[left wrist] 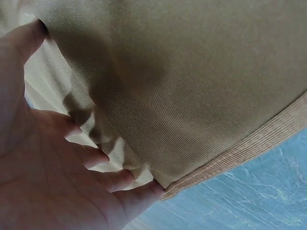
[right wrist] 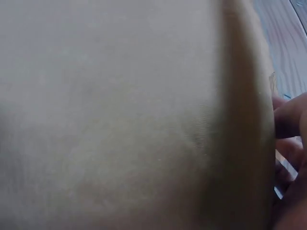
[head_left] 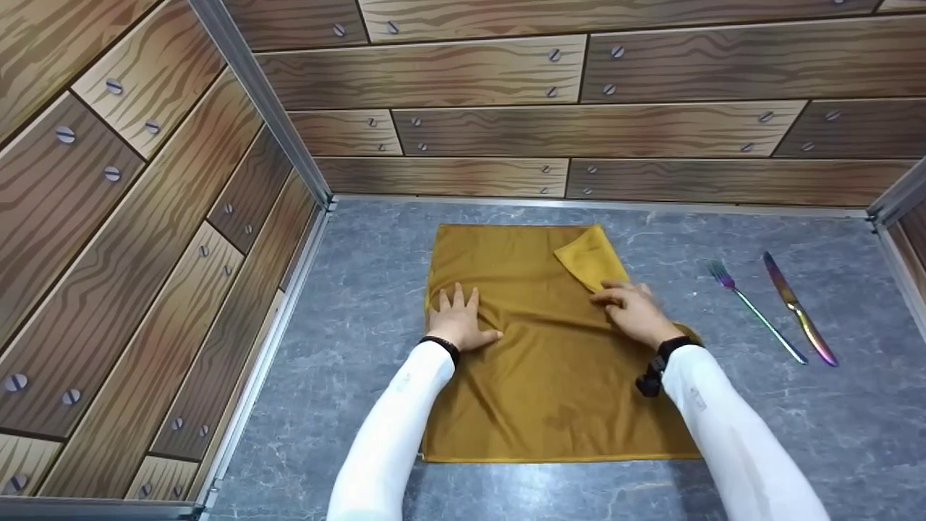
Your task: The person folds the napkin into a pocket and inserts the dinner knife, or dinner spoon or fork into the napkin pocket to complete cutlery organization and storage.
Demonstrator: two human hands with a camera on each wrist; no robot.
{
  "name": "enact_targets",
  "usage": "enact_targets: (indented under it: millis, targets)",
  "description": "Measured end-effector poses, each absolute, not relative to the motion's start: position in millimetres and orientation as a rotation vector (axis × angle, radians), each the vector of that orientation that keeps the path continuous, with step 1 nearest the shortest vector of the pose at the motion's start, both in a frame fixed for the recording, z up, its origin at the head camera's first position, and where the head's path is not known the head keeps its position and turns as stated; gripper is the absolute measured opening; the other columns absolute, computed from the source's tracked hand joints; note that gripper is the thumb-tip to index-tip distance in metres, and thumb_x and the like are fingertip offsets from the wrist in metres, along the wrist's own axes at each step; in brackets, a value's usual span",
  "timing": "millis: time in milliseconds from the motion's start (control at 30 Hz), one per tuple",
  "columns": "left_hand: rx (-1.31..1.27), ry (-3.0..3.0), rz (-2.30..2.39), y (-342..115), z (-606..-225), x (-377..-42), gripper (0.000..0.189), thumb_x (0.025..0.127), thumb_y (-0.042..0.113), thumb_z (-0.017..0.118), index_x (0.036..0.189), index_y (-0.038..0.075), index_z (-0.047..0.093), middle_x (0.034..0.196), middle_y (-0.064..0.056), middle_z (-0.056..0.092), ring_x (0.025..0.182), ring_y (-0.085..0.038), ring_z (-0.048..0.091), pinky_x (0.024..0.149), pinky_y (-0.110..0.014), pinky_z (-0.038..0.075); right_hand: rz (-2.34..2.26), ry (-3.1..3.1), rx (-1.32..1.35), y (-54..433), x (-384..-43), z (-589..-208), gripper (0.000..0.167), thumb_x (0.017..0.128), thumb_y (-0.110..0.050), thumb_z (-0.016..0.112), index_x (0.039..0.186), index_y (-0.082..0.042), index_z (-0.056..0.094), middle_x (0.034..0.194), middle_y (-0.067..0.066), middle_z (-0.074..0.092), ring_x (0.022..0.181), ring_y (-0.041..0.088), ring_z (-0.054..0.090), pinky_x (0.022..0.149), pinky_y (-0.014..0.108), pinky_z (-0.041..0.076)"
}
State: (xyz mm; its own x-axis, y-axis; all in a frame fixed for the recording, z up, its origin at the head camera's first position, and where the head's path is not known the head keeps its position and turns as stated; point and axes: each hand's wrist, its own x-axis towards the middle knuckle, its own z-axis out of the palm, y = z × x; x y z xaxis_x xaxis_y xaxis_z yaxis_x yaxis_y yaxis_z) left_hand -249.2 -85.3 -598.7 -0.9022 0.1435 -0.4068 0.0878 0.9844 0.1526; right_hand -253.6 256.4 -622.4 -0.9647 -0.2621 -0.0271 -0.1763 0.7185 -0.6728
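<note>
A mustard-yellow cloth napkin (head_left: 550,405) lies spread on the grey marbled table, with wrinkles across its middle. Its far right corner (head_left: 593,257) is turned over and shows a brighter underside. Fingers spread, my left hand (head_left: 456,322) rests on the napkin's left part; in the left wrist view its fingertips touch bunched fabric near the hemmed edge (left wrist: 240,153). At the right edge, just below the turned corner, my right hand (head_left: 636,311) pinches the fabric with curled fingers. The right wrist view is mostly filled by blurred cloth (right wrist: 120,96), which partly hides the fingers.
Right of the napkin lie a rainbow-coloured fork (head_left: 756,315) and a matching knife (head_left: 796,307), side by side and slanted. Wood-patterned panels stand as walls at the back (head_left: 463,130) and left (head_left: 145,253), with metal rails along the table's edges.
</note>
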Motion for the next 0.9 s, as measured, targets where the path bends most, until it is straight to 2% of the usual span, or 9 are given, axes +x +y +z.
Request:
enact_targets:
  millis: [67, 133, 200, 300, 500, 667, 767, 833, 900]
  targets:
    - [0.167, 2.705, 0.181, -85.2, -598.2, -249.1, 0.104, 0.084, 0.075, 0.058, 0.162, 0.023, 0.014, 0.168, -0.015, 0.005, 0.153, -0.044, 0.007, 0.118, -0.065, 0.022, -1.001, 2.836, -0.392, 255.0, -252.9, -621.2, 0.029, 0.095, -0.005, 0.055, 0.117, -0.008, 0.074, 0.148, 0.02, 0.05, 0.136, 0.049, 0.037, 0.111, 0.063, 0.025]
    - [0.169, 2.709, 0.181, -85.2, -597.6, -249.0, 0.104, 0.084, 0.075, 0.058, 0.162, 0.023, 0.014, 0.168, -0.016, 0.005, 0.153, -0.044, 0.008, 0.118, -0.065, 0.022, -0.92, 2.885, -0.405, 254.4, -253.0, -619.6, 0.028, 0.096, -0.009, 0.055, 0.118, -0.006, 0.073, 0.144, 0.019, 0.055, 0.132, 0.046, 0.041, 0.109, 0.062, 0.03]
    - [0.172, 2.716, 0.186, -85.2, -597.3, -248.5, 0.104, 0.084, 0.074, 0.059, 0.162, 0.023, 0.015, 0.168, -0.016, 0.006, 0.152, -0.045, 0.008, 0.118, -0.065, 0.022, -0.866, 2.924, -0.404, 255.5, -253.7, -618.1, 0.032, 0.097, -0.012, 0.054, 0.124, -0.003, 0.069, 0.141, 0.019, 0.057, 0.128, 0.043, 0.045, 0.107, 0.06, 0.034]
    - [0.175, 2.726, 0.19, -85.2, -597.3, -247.5, 0.104, 0.083, 0.074, 0.06, 0.162, 0.023, 0.016, 0.168, -0.016, 0.008, 0.152, -0.045, 0.009, 0.117, -0.066, 0.022, -0.905, 2.944, -0.363, 261.4, -256.1, -616.1, 0.041, 0.097, -0.012, 0.054, 0.135, 0.003, 0.059, 0.142, 0.023, 0.054, 0.128, 0.044, 0.044, 0.108, 0.059, 0.034]
    - [0.179, 2.724, 0.189, -85.0, -599.0, -248.2, 0.105, 0.082, 0.075, 0.06, 0.162, 0.023, 0.016, 0.168, -0.016, 0.008, 0.152, -0.045, 0.01, 0.117, -0.066, 0.023, -1.161, 2.936, -0.081, 288.9, -259.9, -606.8, 0.058, 0.094, -0.008, 0.055, 0.147, 0.009, 0.038, 0.152, 0.036, 0.03, 0.138, 0.057, 0.023, 0.115, 0.065, 0.019]
    - [0.181, 2.713, 0.185, -84.7, -598.5, -249.2, 0.105, 0.083, 0.074, 0.061, 0.162, 0.023, 0.015, 0.168, -0.016, 0.007, 0.153, -0.045, 0.008, 0.118, -0.066, 0.022, -1.074, 2.96, 0.112, 313.1, -258.5, -602.8, 0.072, 0.094, -0.018, 0.059, 0.154, 0.006, 0.026, 0.159, 0.036, 0.011, 0.14, 0.06, 0.012, 0.113, 0.07, 0.013]
    - [0.181, 2.714, 0.196, -85.0, -597.2, -248.3, 0.104, 0.083, 0.073, 0.061, 0.162, 0.022, 0.016, 0.168, -0.016, 0.008, 0.152, -0.045, 0.009, 0.118, -0.065, 0.023, -0.998, 2.949, 0.086, 319.3, -254.4, -605.0, 0.072, 0.095, -0.022, 0.06, 0.155, 0.002, 0.028, 0.161, 0.033, 0.008, 0.144, 0.059, 0.005, 0.113, 0.074, 0.009]
    - [0.18, 2.714, 0.2, -85.6, -596.2, -247.3, 0.103, 0.084, 0.072, 0.062, 0.162, 0.022, 0.017, 0.168, -0.016, 0.009, 0.152, -0.045, 0.01, 0.117, -0.065, 0.024, -0.923, 2.956, 0.021, 319.5, -250.1, -606.5, 0.065, 0.096, -0.023, 0.059, 0.152, 0.001, 0.036, 0.159, 0.033, 0.015, 0.144, 0.058, 0.007, 0.112, 0.075, 0.01]
    - [0.181, 2.709, 0.192, -86.2, -596.2, -247.1, 0.103, 0.084, 0.072, 0.061, 0.162, 0.023, 0.016, 0.168, -0.015, 0.009, 0.152, -0.045, 0.01, 0.117, -0.064, 0.024, -0.818, 2.962, -0.068, 317.9, -245.3, -607.7, 0.059, 0.096, -0.023, 0.058, 0.148, 0.001, 0.043, 0.155, 0.033, 0.027, 0.143, 0.057, 0.014, 0.112, 0.074, 0.013]
